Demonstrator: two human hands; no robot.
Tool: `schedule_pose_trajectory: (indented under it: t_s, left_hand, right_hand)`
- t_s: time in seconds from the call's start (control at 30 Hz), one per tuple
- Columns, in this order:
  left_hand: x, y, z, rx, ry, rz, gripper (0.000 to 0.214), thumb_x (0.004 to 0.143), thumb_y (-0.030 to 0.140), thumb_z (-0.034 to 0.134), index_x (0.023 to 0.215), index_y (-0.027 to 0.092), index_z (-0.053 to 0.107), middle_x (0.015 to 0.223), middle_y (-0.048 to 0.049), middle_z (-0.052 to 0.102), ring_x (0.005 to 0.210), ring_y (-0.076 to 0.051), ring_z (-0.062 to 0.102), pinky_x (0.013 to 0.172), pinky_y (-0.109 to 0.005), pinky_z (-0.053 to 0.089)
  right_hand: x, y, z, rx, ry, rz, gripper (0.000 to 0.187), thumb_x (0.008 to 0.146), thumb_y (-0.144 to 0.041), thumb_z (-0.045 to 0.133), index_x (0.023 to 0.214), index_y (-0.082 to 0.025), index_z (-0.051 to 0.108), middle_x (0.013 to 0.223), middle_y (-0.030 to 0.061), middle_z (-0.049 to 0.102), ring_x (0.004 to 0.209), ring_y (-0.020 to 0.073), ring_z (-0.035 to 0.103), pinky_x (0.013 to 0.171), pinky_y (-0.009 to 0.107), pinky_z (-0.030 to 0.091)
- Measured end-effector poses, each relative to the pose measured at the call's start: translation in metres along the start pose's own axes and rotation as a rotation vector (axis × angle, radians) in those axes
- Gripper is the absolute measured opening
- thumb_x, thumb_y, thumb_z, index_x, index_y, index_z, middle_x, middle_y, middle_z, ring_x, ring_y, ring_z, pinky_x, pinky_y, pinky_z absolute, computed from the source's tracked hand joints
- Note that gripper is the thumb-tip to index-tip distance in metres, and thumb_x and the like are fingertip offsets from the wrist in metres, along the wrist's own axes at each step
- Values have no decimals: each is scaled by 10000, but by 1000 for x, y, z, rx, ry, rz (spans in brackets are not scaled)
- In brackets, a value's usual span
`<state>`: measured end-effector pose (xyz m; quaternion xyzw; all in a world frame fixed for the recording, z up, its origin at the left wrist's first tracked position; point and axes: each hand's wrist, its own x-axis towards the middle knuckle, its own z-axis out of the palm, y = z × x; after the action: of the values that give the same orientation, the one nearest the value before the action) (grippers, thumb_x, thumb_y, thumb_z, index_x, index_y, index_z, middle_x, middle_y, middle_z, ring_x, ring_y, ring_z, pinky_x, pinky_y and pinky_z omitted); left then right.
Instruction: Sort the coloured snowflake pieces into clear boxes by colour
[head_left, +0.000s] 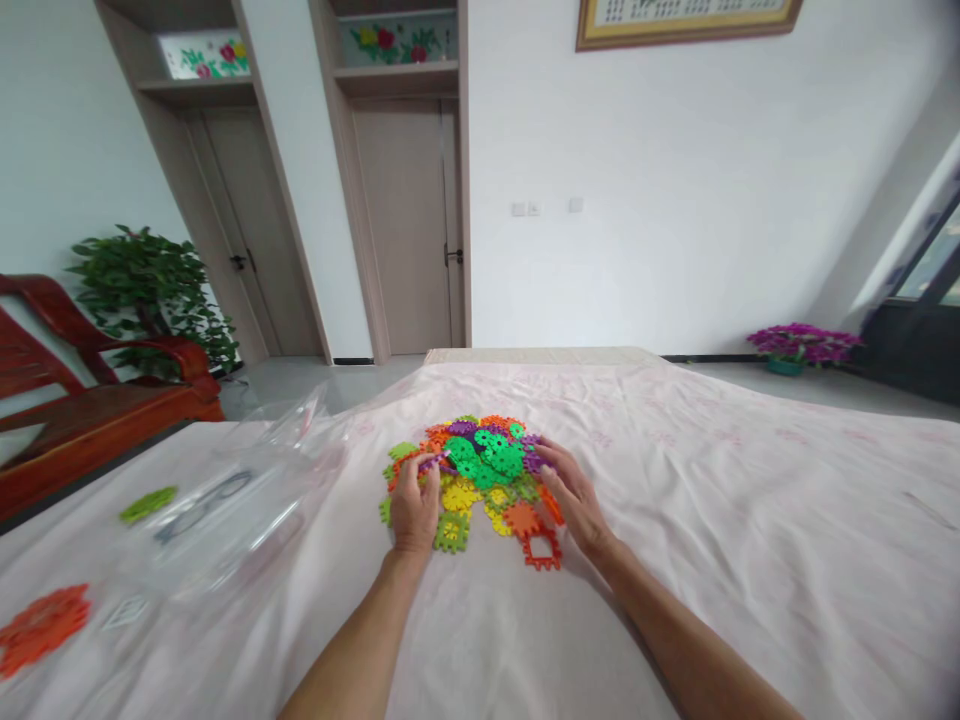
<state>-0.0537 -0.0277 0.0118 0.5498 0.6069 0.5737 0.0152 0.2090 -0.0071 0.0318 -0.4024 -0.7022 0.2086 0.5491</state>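
A heap of plastic gear-shaped and toothed square building pieces lies on the cloth-covered table, with green gear pieces (491, 455) on top. My left hand (417, 505) is at the heap's left side, thumb and fingers closed on a purple gear piece (433, 462). On the other side, my right hand (576, 495) has its thumb and fingertips around another purple gear piece (532, 456). Nearest me are yellow gear pieces (459, 493), an olive-green square piece (451, 532) and a red-orange square frame (541, 549). Parts of the lower pieces are covered.
A clear plastic bag (232, 510) lies left on the pale pink tablecloth (720, 500). Beside it are a lime-green piece (148, 504), an orange-red gear piece (43, 628) and a small white label (126, 612). A wooden bench (97, 390) stands beyond the left edge.
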Motion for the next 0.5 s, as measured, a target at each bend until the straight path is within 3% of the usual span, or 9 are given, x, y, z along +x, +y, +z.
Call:
schedule_pose_trajectory:
  t_s: [0.07,0.17,0.3,0.4,0.5]
  left_hand:
    - [2,-4,-1,0,19,4,270,957,385,443,1104,225,602,1130,-72,674,1056,-215,630,936,-367,497]
    - [3,-5,-3,62,18,51,310,965,399,418,1129,209,601,1137,-87,671,1072,-226,622,954,-379,487]
    - [4,2,-5,298,-29,112,334,978,347,368,1110,215,645,1170,-94,673,1154,-249,580,1046,-426,408]
    - [3,8,-6,500,-53,51,340,975,352,382,1123,231,663,1278,-97,634,1264,-282,503,1101,-485,328]
    - [4,6,-4,543,-87,-31,366,966,392,407,1202,225,633,1318,-102,616,1278,-303,489,1081,-514,343]
  right_hand:
    - [1,3,-3,-46,-36,-34,357,955,-422,458,1224,-271,639,1412,81,515,1262,233,512,970,383,504]
    - [2,17,-8,-288,23,-39,344,950,-344,436,1216,-253,635,1369,91,542,1232,237,529,995,414,479]
    - [-1,32,-16,-758,33,162,458,954,-357,418,1363,-184,530,1455,163,467,1326,335,433,1065,540,363]
    - [-4,35,-18,-880,-88,285,536,979,-434,368,1424,-151,463,1402,185,524,1328,348,435,1068,546,343]
    - [-6,34,-13,-839,-256,239,534,992,-457,338,1447,-196,439,1400,134,544,1333,289,446,1101,491,325]
